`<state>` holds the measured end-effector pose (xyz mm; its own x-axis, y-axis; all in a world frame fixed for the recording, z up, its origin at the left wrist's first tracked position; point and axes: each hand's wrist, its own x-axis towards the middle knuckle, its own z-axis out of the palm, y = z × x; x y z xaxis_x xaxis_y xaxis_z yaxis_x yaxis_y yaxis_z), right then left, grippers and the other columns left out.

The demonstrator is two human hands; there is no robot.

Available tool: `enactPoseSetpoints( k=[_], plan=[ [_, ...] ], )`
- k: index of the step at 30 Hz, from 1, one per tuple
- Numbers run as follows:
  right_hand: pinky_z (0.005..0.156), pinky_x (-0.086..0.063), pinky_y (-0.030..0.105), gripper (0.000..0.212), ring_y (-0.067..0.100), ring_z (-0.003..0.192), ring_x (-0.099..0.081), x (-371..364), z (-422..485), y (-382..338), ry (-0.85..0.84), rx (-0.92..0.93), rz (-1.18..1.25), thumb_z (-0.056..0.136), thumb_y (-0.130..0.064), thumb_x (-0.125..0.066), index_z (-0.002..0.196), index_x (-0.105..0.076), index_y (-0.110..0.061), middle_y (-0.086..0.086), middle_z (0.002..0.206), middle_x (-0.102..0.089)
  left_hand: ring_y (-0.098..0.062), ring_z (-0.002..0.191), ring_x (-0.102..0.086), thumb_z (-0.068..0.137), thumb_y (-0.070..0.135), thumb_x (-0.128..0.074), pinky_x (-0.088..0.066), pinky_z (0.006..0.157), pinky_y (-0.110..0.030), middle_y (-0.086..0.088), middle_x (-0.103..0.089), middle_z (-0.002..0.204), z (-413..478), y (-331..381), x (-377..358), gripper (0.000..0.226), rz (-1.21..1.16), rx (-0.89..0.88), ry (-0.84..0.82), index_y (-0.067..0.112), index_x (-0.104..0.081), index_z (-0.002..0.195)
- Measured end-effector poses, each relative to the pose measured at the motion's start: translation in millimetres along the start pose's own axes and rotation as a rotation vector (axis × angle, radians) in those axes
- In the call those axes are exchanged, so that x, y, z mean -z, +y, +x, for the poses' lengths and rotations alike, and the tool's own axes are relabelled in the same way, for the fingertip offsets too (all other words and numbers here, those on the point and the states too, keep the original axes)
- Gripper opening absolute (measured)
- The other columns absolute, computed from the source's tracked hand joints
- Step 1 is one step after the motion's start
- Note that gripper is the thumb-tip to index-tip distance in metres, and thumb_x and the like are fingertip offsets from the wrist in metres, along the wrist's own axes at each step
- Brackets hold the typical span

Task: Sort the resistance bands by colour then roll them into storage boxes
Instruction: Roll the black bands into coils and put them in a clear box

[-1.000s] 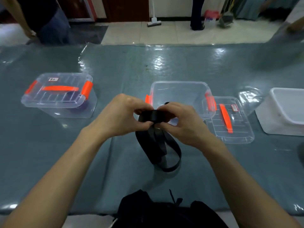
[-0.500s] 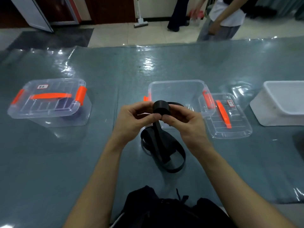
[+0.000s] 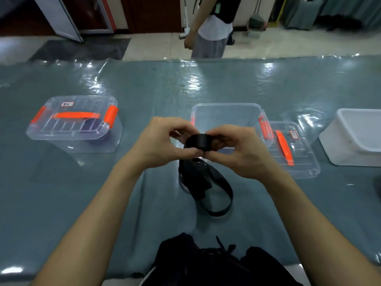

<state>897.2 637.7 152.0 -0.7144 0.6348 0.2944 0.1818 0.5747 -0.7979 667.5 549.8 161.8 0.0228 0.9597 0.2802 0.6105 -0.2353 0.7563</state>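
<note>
Little has shifted since half a second back: both hands stay at centre frame, the coil between them looks a touch fatter, and the bystander in white top and grey trousers (image 3: 212, 27) has drifted to top centre behind the glossy blue-grey covered table (image 3: 82, 193). Left hand (image 3: 162, 141) and right hand (image 3: 237, 149) pinch the black flat resistance band (image 3: 199, 142) from either side, thumbs under and fingertips over, fingers curled tight on the rolled part. The coil is held off the table. Its unrolled tail (image 3: 208, 182) hangs straight down-frame and lies in a loose loop toward the wearer, long axis running centre to lower centre. Which way the coil's own axis points is hard to call. The open clear plastic storage box (image 3: 226, 104) sits just above the hands in frame, directly behind the coil and nearer the right hand; I'd judge more winding is needed before a short forward drop. Its clear lid with orange handle (image 3: 299, 162) lies at right, touching it. A closed clear box with orange clips (image 3: 72, 124) sits at left, a white plastic tub (image 3: 350, 141) far right, and a black bag (image 3: 206, 263) bottom centre.
</note>
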Motion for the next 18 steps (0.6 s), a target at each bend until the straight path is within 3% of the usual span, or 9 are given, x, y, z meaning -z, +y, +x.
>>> enactPoseSetpoints(
  k=[4, 7, 10, 14, 16, 18],
  plan=[
    [0.090, -0.065, 0.037, 0.036, 0.022, 0.088, -0.078, 10, -7, 1, 0.109, -0.102, 0.423, 0.076, -0.007, -0.091, 0.109, -0.076, -0.010, 0.017, 0.097, -0.080, -0.014, 0.091, -0.076, 0.067, 0.008, -0.098, -0.061, 0.088, -0.026, 0.000, -0.082, 0.099, -7, -5, -25, 0.043, -0.452, 0.165, 0.113, 0.027, -0.085, 0.103],
    [0.095, -0.063, 0.039, 0.043, 0.031, 0.098, -0.077, 22, -9, -4, 0.160, -0.151, 0.662, 0.074, -0.004, -0.085, 0.115, -0.073, 0.002, 0.030, 0.109, -0.077, -0.011, 0.095, -0.076, 0.068, -0.001, -0.087, -0.059, 0.087, -0.024, 0.002, -0.083, 0.098, 1, 12, -47, 0.042, -0.553, 0.161, 0.226, 0.031, -0.087, 0.097],
    [0.096, -0.062, 0.046, 0.045, 0.038, 0.103, -0.077, 26, -10, -11, 0.218, -0.164, 0.788, 0.078, -0.001, -0.087, 0.120, -0.072, 0.004, 0.027, 0.113, -0.077, -0.010, 0.094, -0.078, 0.073, -0.002, -0.089, -0.059, 0.087, -0.024, 0.005, -0.084, 0.097, 15, 41, -56, 0.040, -0.561, 0.137, 0.318, 0.024, -0.084, 0.103],
    [0.093, -0.063, 0.050, 0.048, 0.036, 0.097, -0.077, 52, -12, -13, 0.149, -0.176, 0.688, 0.077, -0.014, -0.092, 0.122, -0.074, -0.007, 0.025, 0.105, -0.078, -0.023, 0.096, -0.078, 0.075, 0.020, -0.095, -0.060, 0.089, -0.053, -0.010, -0.083, 0.104, 21, 63, -45, 0.035, -0.422, 0.150, 0.344, 0.016, -0.083, 0.107],
    [0.091, -0.060, 0.057, 0.054, 0.040, 0.086, -0.074, 76, -13, -19, 0.058, -0.160, 0.542, 0.077, -0.019, -0.095, 0.126, -0.074, -0.018, 0.022, 0.106, -0.075, -0.026, 0.091, -0.078, 0.073, 0.026, -0.096, -0.061, 0.089, -0.053, -0.012, -0.082, 0.101, 22, 80, -40, 0.035, -0.335, 0.141, 0.327, 0.017, -0.085, 0.105],
    [0.081, -0.062, 0.052, 0.053, 0.030, 0.074, -0.073, 100, -13, -30, 0.002, -0.107, 0.411, 0.077, -0.020, -0.096, 0.126, -0.074, -0.021, -0.001, 0.106, -0.077, -0.026, 0.089, -0.078, 0.073, 0.029, -0.100, -0.064, 0.090, -0.047, -0.006, -0.082, 0.095, 26, 103, -36, 0.033, -0.163, 0.095, 0.286, 0.021, -0.085, 0.101]
  ],
)
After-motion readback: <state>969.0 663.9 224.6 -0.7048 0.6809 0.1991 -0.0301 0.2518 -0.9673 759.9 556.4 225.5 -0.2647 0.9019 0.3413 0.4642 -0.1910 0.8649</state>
